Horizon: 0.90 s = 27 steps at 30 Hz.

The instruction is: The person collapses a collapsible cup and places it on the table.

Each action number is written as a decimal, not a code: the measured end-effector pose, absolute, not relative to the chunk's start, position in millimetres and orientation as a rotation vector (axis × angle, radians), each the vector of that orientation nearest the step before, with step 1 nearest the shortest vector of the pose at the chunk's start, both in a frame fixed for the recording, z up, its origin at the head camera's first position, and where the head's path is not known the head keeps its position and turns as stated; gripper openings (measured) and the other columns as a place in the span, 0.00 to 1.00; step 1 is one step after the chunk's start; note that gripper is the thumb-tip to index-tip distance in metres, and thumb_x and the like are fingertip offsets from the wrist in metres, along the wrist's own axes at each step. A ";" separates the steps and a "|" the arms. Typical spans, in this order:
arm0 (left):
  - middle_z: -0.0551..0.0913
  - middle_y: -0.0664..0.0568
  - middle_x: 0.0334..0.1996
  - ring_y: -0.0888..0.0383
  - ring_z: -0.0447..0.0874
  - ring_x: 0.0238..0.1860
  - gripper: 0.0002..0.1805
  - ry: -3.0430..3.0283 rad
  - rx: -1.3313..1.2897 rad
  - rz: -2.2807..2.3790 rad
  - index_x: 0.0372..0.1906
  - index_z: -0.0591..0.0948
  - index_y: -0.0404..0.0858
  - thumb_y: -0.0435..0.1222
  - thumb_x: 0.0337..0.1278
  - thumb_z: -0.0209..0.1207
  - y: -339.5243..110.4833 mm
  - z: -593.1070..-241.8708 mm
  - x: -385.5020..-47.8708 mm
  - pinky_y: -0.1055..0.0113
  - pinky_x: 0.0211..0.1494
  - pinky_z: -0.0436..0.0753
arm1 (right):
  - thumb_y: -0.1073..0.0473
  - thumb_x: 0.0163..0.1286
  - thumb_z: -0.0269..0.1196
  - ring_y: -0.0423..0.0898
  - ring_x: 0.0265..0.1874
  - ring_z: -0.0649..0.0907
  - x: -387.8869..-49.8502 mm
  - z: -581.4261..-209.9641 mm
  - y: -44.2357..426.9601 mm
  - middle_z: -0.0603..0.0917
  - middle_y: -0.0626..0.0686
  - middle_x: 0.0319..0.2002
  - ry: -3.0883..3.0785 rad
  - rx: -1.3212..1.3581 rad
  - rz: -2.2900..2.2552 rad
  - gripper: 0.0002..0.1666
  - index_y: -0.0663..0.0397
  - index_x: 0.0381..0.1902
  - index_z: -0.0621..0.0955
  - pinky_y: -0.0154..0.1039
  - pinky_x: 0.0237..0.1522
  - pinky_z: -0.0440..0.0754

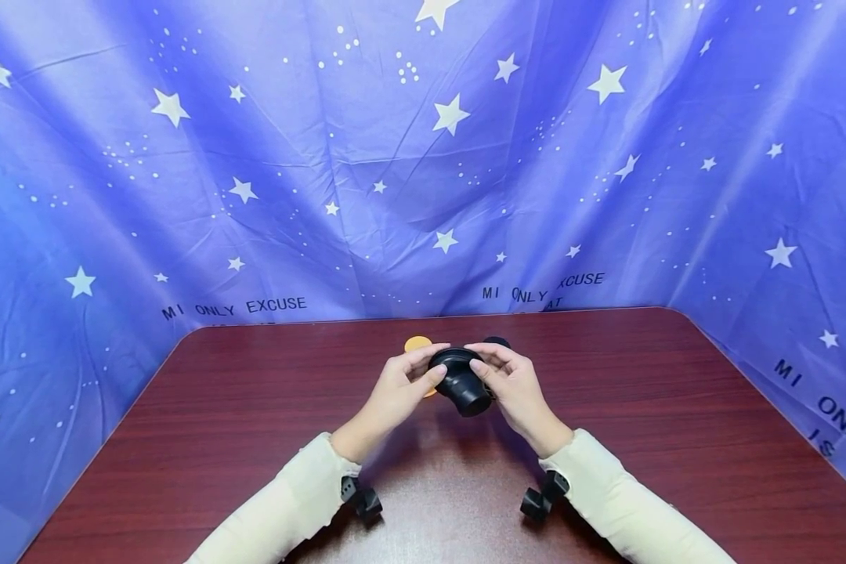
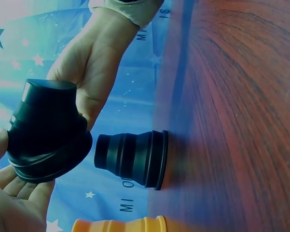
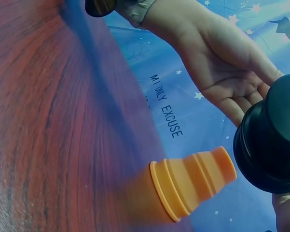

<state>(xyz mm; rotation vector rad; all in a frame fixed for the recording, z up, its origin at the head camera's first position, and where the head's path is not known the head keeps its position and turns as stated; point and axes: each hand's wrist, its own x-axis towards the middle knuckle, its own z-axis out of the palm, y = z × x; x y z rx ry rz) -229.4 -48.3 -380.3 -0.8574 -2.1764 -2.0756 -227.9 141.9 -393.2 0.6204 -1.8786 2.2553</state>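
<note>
Both hands hold a black collapsible cup [image 1: 461, 384] above the table, tilted with its narrow end toward me. My left hand [image 1: 398, 392] grips its left side, thumb on the near wall and fingers at the wide rim. On the opposite side, my right hand [image 1: 522, 392] pinches it the same way. Behind them, an orange stepped collapsible cup [image 3: 190, 181] stands wide rim down on the table. A second black cup [image 2: 132, 159] stands likewise, mostly hidden behind the right hand in the head view.
The dark red wooden table [image 1: 254, 407] has a glossy top. A blue curtain [image 1: 366, 157] with white stars hangs behind it and along both sides. Small black devices [image 1: 361, 497] are strapped at both wrists, over cream sleeves [image 1: 282, 497].
</note>
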 end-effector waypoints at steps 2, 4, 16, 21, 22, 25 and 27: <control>0.80 0.33 0.50 0.58 0.81 0.47 0.19 -2.162 -0.850 -2.087 0.58 0.74 0.26 0.28 0.62 0.55 -48.0 -380.8 -229.6 0.69 0.48 0.80 | 0.69 0.66 0.59 0.38 0.36 0.82 -228.0 -392.9 141.5 0.84 0.46 0.37 -1.884 0.615 2.246 0.19 0.80 0.50 0.73 0.30 0.36 0.81; 0.80 0.33 0.49 0.60 0.82 0.46 0.18 -2.148 -0.847 -2.105 0.56 0.74 0.25 0.28 0.62 0.55 -47.9 -380.7 -229.4 0.69 0.47 0.81 | 0.69 0.65 0.60 0.37 0.35 0.82 -228.2 -392.8 141.3 0.84 0.45 0.36 -1.892 0.608 2.228 0.19 0.81 0.50 0.73 0.30 0.36 0.81; 0.82 0.34 0.47 0.63 0.83 0.43 0.17 -2.139 -0.801 -2.121 0.53 0.78 0.26 0.28 0.60 0.58 -47.3 -379.3 -228.8 0.68 0.45 0.82 | 0.71 0.64 0.60 0.36 0.35 0.82 -228.0 -391.8 141.2 0.84 0.43 0.36 -1.910 0.608 2.175 0.18 0.81 0.49 0.74 0.29 0.35 0.81; 0.82 0.34 0.46 0.63 0.83 0.42 0.17 -2.139 -0.801 -2.119 0.53 0.78 0.27 0.28 0.59 0.59 -47.8 -379.7 -228.5 0.68 0.44 0.82 | 0.71 0.64 0.60 0.36 0.36 0.82 -228.2 -392.0 141.7 0.84 0.42 0.36 -1.927 0.609 2.162 0.18 0.81 0.49 0.74 0.29 0.35 0.81; 0.82 0.34 0.46 0.63 0.83 0.42 0.16 -2.143 -0.797 -2.120 0.53 0.78 0.27 0.28 0.59 0.58 -47.9 -379.6 -228.5 0.68 0.44 0.82 | 0.71 0.64 0.60 0.36 0.36 0.82 -228.2 -392.1 141.8 0.84 0.42 0.36 -1.929 0.609 2.159 0.18 0.81 0.49 0.74 0.29 0.35 0.81; 0.82 0.35 0.46 0.63 0.84 0.41 0.16 -2.160 -0.780 -2.117 0.52 0.79 0.28 0.29 0.59 0.59 -48.2 -378.8 -228.3 0.68 0.43 0.82 | 0.71 0.64 0.60 0.36 0.36 0.82 -228.2 -392.1 142.0 0.85 0.42 0.36 -1.934 0.612 2.147 0.18 0.80 0.49 0.75 0.29 0.35 0.81; 0.83 0.36 0.45 0.63 0.84 0.41 0.16 -2.167 -0.769 -2.109 0.52 0.79 0.28 0.29 0.59 0.59 -48.5 -378.5 -228.3 0.68 0.43 0.83 | 0.71 0.64 0.60 0.36 0.36 0.82 -228.0 -391.9 142.0 0.85 0.42 0.36 -1.938 0.615 2.135 0.18 0.80 0.48 0.75 0.29 0.36 0.81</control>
